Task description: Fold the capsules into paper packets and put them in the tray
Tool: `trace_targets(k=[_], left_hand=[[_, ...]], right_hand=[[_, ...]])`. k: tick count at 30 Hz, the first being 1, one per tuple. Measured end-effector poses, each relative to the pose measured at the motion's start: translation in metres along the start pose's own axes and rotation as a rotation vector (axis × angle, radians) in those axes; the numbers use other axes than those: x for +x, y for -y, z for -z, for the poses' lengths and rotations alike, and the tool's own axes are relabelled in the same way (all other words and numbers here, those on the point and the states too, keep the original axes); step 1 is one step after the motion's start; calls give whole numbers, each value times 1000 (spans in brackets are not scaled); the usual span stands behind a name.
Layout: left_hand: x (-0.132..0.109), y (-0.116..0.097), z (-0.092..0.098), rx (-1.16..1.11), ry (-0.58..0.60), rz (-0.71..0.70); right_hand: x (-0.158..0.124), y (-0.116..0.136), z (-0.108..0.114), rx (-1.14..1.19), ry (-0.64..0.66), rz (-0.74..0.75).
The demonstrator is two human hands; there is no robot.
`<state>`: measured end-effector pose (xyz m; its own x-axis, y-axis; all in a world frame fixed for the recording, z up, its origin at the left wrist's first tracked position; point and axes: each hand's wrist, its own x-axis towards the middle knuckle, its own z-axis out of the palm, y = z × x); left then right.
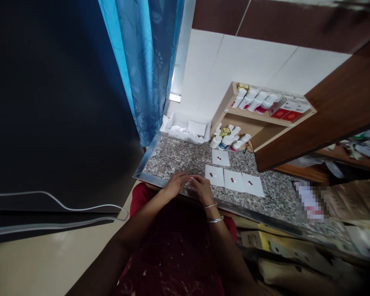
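The left hand (175, 183) and right hand (202, 190) meet just over the edge of a speckled granite tabletop (175, 160), fingers narrowly pinched; whether they hold anything is too small to tell. At three o'clock lie white paper slips (232, 181) bearing small red and white tablets (231, 179). The tablets look light, hard and apt to roll, so fingertips would suit them; the thin slips lift best by an edge. At one o'clock, a wooden shelf (265, 116) carries white pill bottles (254, 100). A white tray (185, 133) sits at twelve o'clock, beside a blue curtain (142, 70).
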<state>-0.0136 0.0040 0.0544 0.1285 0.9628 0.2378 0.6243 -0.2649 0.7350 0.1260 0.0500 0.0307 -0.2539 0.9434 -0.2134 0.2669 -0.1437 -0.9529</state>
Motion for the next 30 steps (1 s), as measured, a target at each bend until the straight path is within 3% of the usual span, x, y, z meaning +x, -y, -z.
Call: trace_targets(k=[11, 18, 26, 30], left_hand=[[10, 2, 6, -131, -5, 193], [10, -2, -4, 60, 47, 176], [11, -6, 4, 276, 250, -72], [8, -8, -3, 403, 195, -131]], right_hand=[[-6, 7, 2, -274, -13, 150], [-8, 14, 1, -341, -55, 121], [-4, 8, 1, -404, -60, 129], [-4, 11, 2, -350, -79, 168]])
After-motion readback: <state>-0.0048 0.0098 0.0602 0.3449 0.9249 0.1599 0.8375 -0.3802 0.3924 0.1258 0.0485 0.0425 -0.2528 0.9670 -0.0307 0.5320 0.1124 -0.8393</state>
